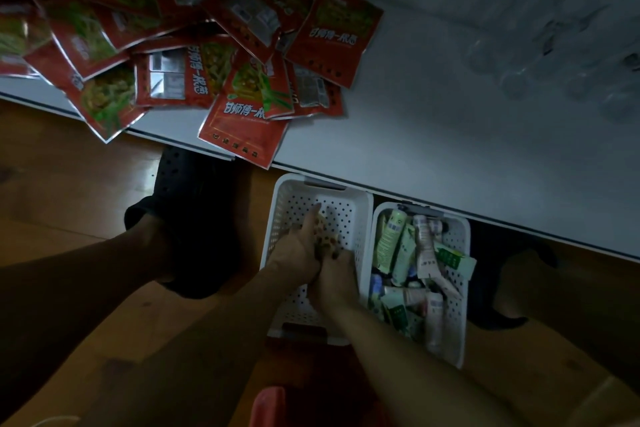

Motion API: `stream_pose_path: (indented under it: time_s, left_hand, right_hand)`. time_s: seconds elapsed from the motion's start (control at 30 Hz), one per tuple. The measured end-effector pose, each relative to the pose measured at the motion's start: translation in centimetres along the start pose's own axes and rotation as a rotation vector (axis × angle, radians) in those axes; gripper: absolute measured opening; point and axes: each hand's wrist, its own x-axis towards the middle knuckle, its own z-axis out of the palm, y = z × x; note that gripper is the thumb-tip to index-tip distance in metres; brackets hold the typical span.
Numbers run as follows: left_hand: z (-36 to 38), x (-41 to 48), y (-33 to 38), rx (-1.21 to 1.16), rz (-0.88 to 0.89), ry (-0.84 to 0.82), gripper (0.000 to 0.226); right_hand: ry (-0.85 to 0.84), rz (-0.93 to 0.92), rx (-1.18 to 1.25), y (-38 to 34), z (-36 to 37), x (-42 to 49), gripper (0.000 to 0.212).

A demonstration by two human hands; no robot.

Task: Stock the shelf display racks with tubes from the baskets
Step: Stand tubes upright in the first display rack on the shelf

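Observation:
Two white perforated baskets stand side by side on the floor below the shelf edge. The left basket (294, 198) holds both my hands. My left hand (296, 248) grips a pale patterned tube (323, 236) with orange spots. Pressed against it from the right, my right hand (337, 279) is curled around the same tube's lower end. The right basket (460, 319) is full of several green, white and pink tubes (420, 253) lying jumbled.
A white shelf (450, 135) runs across above the baskets. Several red snack packets (207, 45) are piled on its left part. Clear plastic racks (554, 55) show faintly at the far right. Dark shoes and legs (194, 218) rest on the wooden floor.

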Motion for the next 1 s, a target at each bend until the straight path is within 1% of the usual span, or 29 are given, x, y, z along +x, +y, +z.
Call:
stream_pose_path:
  time_s: [0.03, 0.07, 0.1, 0.13, 0.2, 0.23, 0.27, 0.3, 0.37, 0.4, 0.43, 0.5, 0.53, 0.57, 0.63, 0.7, 0.83, 0.9, 1.0]
  left_hand:
    - [-0.3, -0.2, 0.1, -0.026, 0.004, -0.008, 0.102]
    - [-0.4, -0.5, 0.3, -0.052, -0.016, -0.008, 0.104]
    - [-0.5, -0.6, 0.3, -0.076, -0.034, -0.008, 0.101]
    - [-0.8, -0.8, 0.5, -0.083, -0.05, -0.015, 0.092]
    - [-1.2, -1.1, 1.0, -0.086, -0.062, -0.017, 0.066]
    - [-1.5, -1.3, 1.1, -0.114, -0.071, -0.012, 0.057]
    - [-2.0, -1.6, 1.4, -0.153, -0.083, -0.009, 0.049]
    - [-2.3, -1.7, 1.5, -0.183, -0.084, 0.003, 0.044]
    - [-3.3, -2.2, 2.1, -0.183, -0.048, 0.024, 0.039]
    - [-4.0, -2.6, 2.4, -0.181, -0.022, 0.042, 0.036]
    - [-4.6, -3.0, 2.7, -0.188, 0.01, 0.069, 0.034]
    - [-5.9, -4.0, 3.3, -0.21, 0.057, 0.097, 0.031]
    - [-6.4, -4.5, 3.5, -0.215, 0.072, 0.115, 0.031]
    - [-7.0, -4.9, 3.7, -0.219, 0.084, 0.136, 0.03]
    - [-8.1, -5.9, 4.2, -0.231, 0.109, 0.189, 0.028]
    - [-9.5, -7.3, 5.3, -0.219, 0.133, 0.251, 0.028]
    - [-12.2, -9.6, 8.3, -0.246, 0.26, 0.334, 0.024]
    - [-13.7, -10.5, 9.9, -0.282, 0.336, 0.371, 0.024]
    - [-16.1, -12.1, 12.6, -0.26, 0.431, 0.429, 0.024]
  right_hand:
    - [-0.064, 0.005, 0.002, -0.1, -0.2, 0.0, 0.042]
    - [-0.092, 0.005, -0.004, 0.0, -0.4, 0.2, 0.037]
    - [-0.11, 0.005, -0.018, -0.2, -0.7, 0.2, 0.029]
    - [-0.119, 0.005, -0.005, -0.4, -1.1, 0.2, 0.023]
    - [-0.105, 0.026, 0.032, -0.8, -1.7, 0.1, 0.018]
    - [-0.105, 0.053, 0.052, -1.0, -2.1, 0.1, 0.02]
    - [-0.085, 0.049, 0.076, -1.2, -2.5, 0.0, 0.027]
    - [-0.073, 0.041, 0.111, -1.5, -3.0, -0.1, 0.038]
    - [-0.044, 0.024, 0.243, -2.3, -4.6, -0.6, 0.059]
    - [-0.032, 0.017, 0.285, -2.7, -5.5, -0.9, 0.061]
    - [-0.02, -0.005, 0.301, -3.0, -6.3, -1.1, 0.053]
    - [-0.017, -0.041, 0.265, -3.5, -7.6, -1.6, 0.021]
    - [0.001, -0.04, 0.251, -3.7, -8.2, -1.8, 0.012]
    - [0.017, -0.037, 0.252, -4.0, -8.9, -2.2, 0.009]
    - [0.059, -0.061, 0.301, -4.5, -10.3, -3.0, 0.009]
    - [0.103, -0.101, 0.363, -5.3, -11.7, -3.8, 0.014]
    - [0.206, -0.193, 0.329, -7.0, -15.0, -5.3, 0.028]
    - [0.28, -0.255, 0.329, -8.0, -17.2, -6.3, 0.026]
    - [0.365, -0.35, 0.373, -9.4, -21.2, -8.0, 0.012]
